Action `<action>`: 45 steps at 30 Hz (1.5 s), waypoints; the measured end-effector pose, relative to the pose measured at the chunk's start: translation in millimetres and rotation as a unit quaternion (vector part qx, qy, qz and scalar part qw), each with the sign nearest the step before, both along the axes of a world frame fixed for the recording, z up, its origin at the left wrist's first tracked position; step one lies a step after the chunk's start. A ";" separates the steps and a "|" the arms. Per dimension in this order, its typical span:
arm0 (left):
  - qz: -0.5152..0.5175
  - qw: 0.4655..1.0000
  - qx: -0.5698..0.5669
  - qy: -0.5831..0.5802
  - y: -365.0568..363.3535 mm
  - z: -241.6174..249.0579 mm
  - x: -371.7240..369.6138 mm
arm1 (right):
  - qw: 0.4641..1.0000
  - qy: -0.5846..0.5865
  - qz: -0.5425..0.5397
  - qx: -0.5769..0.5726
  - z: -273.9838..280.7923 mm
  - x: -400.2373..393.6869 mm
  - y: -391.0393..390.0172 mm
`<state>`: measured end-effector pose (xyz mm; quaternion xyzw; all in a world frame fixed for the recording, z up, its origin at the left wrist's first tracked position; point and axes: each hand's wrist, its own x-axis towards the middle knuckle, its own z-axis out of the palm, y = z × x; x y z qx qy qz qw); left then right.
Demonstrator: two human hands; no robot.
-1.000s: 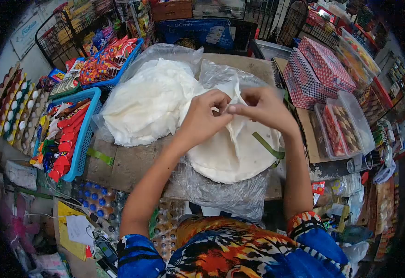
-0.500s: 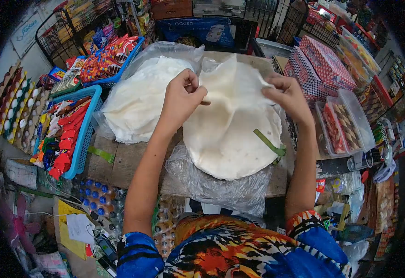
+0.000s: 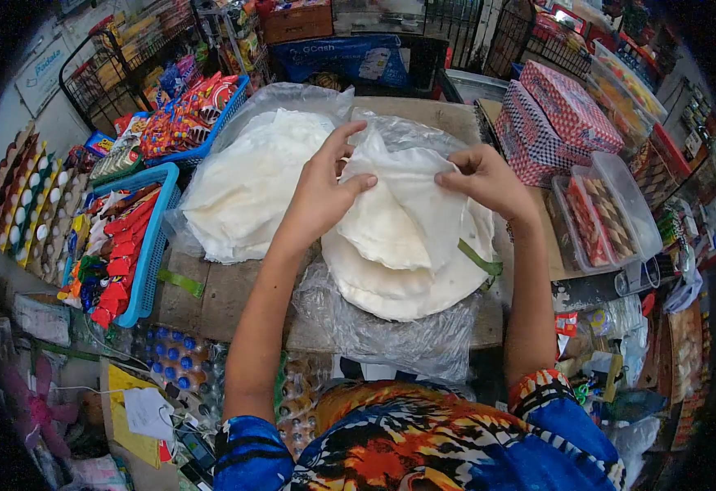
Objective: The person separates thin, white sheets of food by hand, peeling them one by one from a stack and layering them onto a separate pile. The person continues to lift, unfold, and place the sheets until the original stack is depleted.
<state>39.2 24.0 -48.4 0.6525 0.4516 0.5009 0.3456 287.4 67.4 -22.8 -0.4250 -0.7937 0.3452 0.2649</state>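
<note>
In the head view a stack of thin, round, cream-white wrapper sheets (image 3: 399, 299) lies on clear plastic. Its top sheet (image 3: 436, 217) is lifted and folded over at the far side. My right hand (image 3: 489, 182) pinches this sheet's edge between thumb and fingers. My left hand (image 3: 321, 188) is at the left side of the fold, thumb and fingers apart, with the thumb tip against the sheet. A second pile of white sheets (image 3: 247, 184) sits to the left in an opened plastic bag. A green strip (image 3: 479, 258) lies on the stack's right edge.
Blue baskets (image 3: 149, 274) of packaged snacks stand at left, beside egg trays (image 3: 27, 204). Checkered boxes (image 3: 550, 123) and a clear container (image 3: 599, 217) of wafer sticks are at right. Another green strip (image 3: 181, 282) lies on the wooden table (image 3: 219, 303).
The raised sheet has come down and folded over on the stack. My left hand has gone from a pinch to spread fingers. My right hand has moved slightly left and down, still pinching.
</note>
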 end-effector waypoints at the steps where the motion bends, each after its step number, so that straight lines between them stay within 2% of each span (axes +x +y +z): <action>1: 0.002 0.999 0.037 0.013 -0.2 -1.5 3.1 | 1.000 -0.001 0.000 0.001 -0.9 1.8 0.5; 3: 0.004 0.997 0.075 0.028 -1.6 -0.2 6.4 | 0.999 -0.024 0.024 0.027 9.1 -8.5 -9.7; 5: 0.000 0.999 0.032 0.016 -4.5 3.3 7.4 | 0.999 0.002 0.011 0.044 -2.3 -21.6 -10.2; 7: 0.006 0.999 0.047 0.012 -5.5 2.2 12.3 | 0.983 0.072 -0.009 0.168 -13.1 -36.4 -11.7; 9: 0.009 0.998 0.063 0.009 -9.5 5.9 16.5 | 0.991 0.038 -0.029 0.128 -8.4 -47.1 -23.3; 11: 0.037 0.989 0.042 0.133 -16.0 12.5 18.9 | 0.988 0.043 -0.069 0.131 -12.7 -56.2 -27.0; 12: 0.032 0.989 0.043 0.136 -17.1 13.2 20.1 | 0.984 0.061 -0.068 0.153 -16.5 -58.4 -24.4; 15: 0.029 0.994 0.017 0.104 -15.9 10.8 21.1 | 0.992 0.067 -0.047 0.099 -8.7 -54.7 -22.5; 17: -0.010 0.998 0.047 0.031 -9.5 3.9 17.9 | 0.975 0.116 -0.084 0.172 -17.8 -45.8 -9.1; 18: -0.010 0.998 0.045 0.030 -9.0 5.0 16.2 | 0.968 0.145 -0.120 0.167 -18.9 -36.1 0.5; 20: -0.024 0.994 -0.012 -0.107 -7.9 9.1 12.9 | 0.943 0.208 -0.213 0.150 -16.7 -13.0 15.9; 21: -0.026 0.994 -0.014 -0.109 -7.5 8.3 12.3 | 0.923 0.239 -0.269 0.138 -15.1 -2.4 19.8; 22: -0.024 0.993 -0.027 -0.108 -7.0 7.7 11.4 | 0.923 0.236 -0.270 0.138 -15.9 6.7 23.3; 24: -0.023 0.993 -0.038 -0.108 -6.2 6.7 8.9 | 0.867 0.388 -0.304 0.072 -16.8 16.0 27.9; 25: -0.050 0.989 -0.047 -0.131 -5.6 5.1 8.0 | 0.868 0.386 -0.303 0.075 -18.9 18.6 30.1; 27: -0.076 0.984 -0.053 -0.154 -4.7 5.1 4.5 | 0.887 0.376 -0.250 0.099 -10.6 10.2 21.2; 29: -0.125 0.975 -0.131 -0.129 -4.7 6.8 -0.2 | 0.903 0.358 -0.216 0.096 -5.4 2.8 11.1; 32: -0.134 0.974 -0.129 -0.132 -5.7 5.5 -0.2 | 0.953 0.276 -0.088 0.093 0.9 -5.8 -0.3; 33: -0.135 0.974 -0.129 -0.130 -5.5 4.7 1.5 | 0.952 0.278 -0.090 0.093 0.2 -7.9 -0.1; 35: -0.122 0.977 -0.120 -0.124 -6.0 4.0 4.8 | 0.971 0.191 -0.074 0.120 -3.6 -10.4 0.2; 37: -0.117 0.976 -0.120 -0.139 -8.6 8.2 5.8 | 0.974 0.177 -0.066 0.123 -3.8 -9.0 0.4; 39: -0.117 0.974 -0.121 -0.153 -9.0 12.9 6.4 | 0.987 0.122 -0.103 -0.003 7.2 -6.4 -8.5; 41: -0.079 0.953 -0.136 -0.258 -7.0 16.5 1.7 | 0.993 0.083 -0.081 -0.031 8.0 1.4 -9.8; 43: -0.070 0.945 -0.145 -0.283 -6.4 20.0 -4.1 | 0.996 0.042 -0.054 -0.055 0.9 9.1 -2.2; 45: -0.081 0.940 -0.133 -0.304 -0.3 13.0 -9.3 | 0.985 0.008 0.100 0.139 -10.5 7.0 5.3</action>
